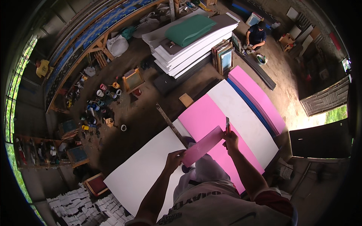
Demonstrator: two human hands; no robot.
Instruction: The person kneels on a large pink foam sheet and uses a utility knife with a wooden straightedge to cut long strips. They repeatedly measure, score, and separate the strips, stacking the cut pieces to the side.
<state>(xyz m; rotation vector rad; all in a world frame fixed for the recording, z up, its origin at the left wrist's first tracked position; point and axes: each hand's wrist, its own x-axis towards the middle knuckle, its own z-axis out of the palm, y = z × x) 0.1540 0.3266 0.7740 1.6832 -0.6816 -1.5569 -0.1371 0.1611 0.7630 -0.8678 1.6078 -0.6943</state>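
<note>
A short pink strip of sheet material (203, 147), probably foam, is held aslant in front of my body. My left hand (174, 159) is closed on its lower left end. At the upper right end, my right hand (231, 142) is closed around a utility knife (227, 125), red and dark, pointing upward; its fingers are at the strip's edge, and whether they also pinch it I cannot tell. Beneath lies a large pink sheet (203, 115) on a white sheet (241, 103). Another white sheet (147, 165) spreads to the left of my legs.
Pink sheets (260, 101) are stacked beyond the white one. Farther back rises a pile of white sheets (181, 60) topped by a green roll (190, 30). Paint cans (100, 93) and frames litter the floor at left. A person (257, 37) crouches at the back right; another person (42, 68) is far left.
</note>
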